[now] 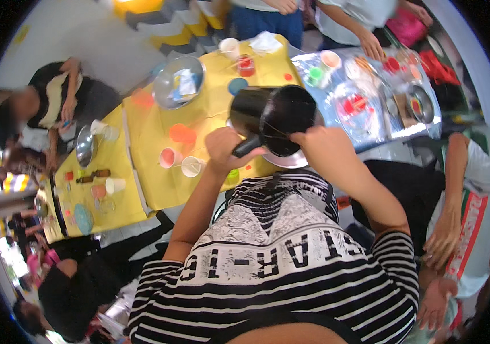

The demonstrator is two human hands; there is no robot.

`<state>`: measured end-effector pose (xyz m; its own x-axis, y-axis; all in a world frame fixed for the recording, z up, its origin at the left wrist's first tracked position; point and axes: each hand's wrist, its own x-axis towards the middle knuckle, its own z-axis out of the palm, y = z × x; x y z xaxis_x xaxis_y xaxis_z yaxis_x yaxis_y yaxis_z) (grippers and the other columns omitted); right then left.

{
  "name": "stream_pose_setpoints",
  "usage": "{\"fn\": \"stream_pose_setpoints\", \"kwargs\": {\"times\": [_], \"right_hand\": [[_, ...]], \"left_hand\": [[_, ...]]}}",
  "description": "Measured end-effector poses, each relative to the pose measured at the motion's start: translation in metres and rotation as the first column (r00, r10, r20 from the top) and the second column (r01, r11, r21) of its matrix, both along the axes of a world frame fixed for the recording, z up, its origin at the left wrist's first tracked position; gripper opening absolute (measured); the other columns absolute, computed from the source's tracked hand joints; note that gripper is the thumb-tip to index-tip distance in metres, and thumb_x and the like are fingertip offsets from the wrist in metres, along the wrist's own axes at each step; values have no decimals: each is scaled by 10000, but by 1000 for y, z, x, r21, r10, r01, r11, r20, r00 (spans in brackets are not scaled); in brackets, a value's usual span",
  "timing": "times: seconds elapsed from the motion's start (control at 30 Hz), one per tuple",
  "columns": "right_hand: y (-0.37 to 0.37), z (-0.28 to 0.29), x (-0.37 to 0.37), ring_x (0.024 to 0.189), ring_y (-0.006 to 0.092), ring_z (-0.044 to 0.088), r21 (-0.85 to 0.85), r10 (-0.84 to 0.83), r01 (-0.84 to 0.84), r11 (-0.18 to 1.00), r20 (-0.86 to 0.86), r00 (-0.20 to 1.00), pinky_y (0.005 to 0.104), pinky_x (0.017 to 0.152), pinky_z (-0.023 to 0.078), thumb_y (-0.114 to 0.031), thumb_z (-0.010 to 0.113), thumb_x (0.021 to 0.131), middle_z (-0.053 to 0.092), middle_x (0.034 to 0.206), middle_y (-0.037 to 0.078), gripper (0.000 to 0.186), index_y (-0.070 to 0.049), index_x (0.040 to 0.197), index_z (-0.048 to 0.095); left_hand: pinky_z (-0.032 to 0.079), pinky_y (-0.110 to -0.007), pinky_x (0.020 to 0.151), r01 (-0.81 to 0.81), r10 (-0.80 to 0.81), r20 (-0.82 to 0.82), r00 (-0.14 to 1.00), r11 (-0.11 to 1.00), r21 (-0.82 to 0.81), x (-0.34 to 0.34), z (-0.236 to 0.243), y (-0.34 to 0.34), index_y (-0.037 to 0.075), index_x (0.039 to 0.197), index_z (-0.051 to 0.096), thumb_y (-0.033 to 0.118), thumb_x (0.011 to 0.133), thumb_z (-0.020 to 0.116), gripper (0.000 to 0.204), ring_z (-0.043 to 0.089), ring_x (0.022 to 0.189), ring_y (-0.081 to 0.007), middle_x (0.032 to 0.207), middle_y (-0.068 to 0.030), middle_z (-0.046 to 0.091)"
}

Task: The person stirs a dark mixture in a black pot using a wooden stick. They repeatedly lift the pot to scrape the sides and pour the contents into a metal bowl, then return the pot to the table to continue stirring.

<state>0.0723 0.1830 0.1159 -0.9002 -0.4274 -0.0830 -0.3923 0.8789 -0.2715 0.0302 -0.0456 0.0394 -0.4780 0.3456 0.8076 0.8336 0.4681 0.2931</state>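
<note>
A black pot [246, 112], or a deep pitcher, hangs tilted over the near edge of the yellow-covered table, its wide mouth turned to the right. My left hand [225, 148] is closed round its dark handle. At the lower right of the mouth, my right hand [321, 143] has its fingers bent at the rim; whether they grip the rim or something thin inside cannot be made out. Partly hidden beneath the pot is a shallow pale metal bowl [288, 159]. Left of my left hand stand a white cup [191, 167] and a cup with pinkish contents [168, 157].
A large metal bowl [164, 86] with papers sits farther back on the yellow cover [153, 192]. An orange cup [183, 135] and a red jar [245, 65] stand nearby. On the right, a foil-covered table [380, 132] carries cups and trays. Several people surround the tables.
</note>
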Motion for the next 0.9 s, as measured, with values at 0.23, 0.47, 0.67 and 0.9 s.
{"fn": "stream_pose_setpoints", "kwargs": {"times": [0.23, 0.47, 0.67, 0.9], "right_hand": [[19, 4, 17, 645, 297, 587, -14, -29, 28, 1000, -145, 989, 393, 533, 444, -83, 551, 755, 592, 723, 119, 206, -125, 939, 635], [4, -5, -23, 603, 299, 594, 225, -26, 131, 965, -417, 909, 385, 498, 455, -113, 515, 804, 585, 734, 118, 93, -82, 822, 601], [9, -22, -25, 591, 329, 589, 338, 124, -54, 940, -190, 974, 416, 492, 448, -108, 513, 787, 577, 630, 160, 95, -74, 761, 597], [-1, -7, -44, 592, 364, 568, -85, -25, -4, 996, -328, 944, 444, 525, 426, -117, 528, 780, 583, 641, 173, 107, -38, 748, 594]], "left_hand": [[339, -361, 408, 84, -98, 104, 990, 989, 125, 18, -15, 46, 92, 510, 420, 443, 647, 702, 471, 456, 436, -262, 489, -70, 414], [403, -336, 434, 104, -120, 250, 961, 992, 76, 4, -3, 29, 84, 556, 445, 453, 658, 697, 459, 530, 489, -255, 506, -75, 477], [411, -340, 433, 6, -18, 271, 962, 999, 43, -5, -1, 19, 89, 573, 464, 484, 658, 679, 458, 550, 511, -257, 523, -66, 504], [412, -347, 431, 36, -31, 240, 970, 999, -14, -2, -10, 29, 85, 583, 467, 518, 666, 652, 478, 557, 521, -264, 546, -74, 527]]}}
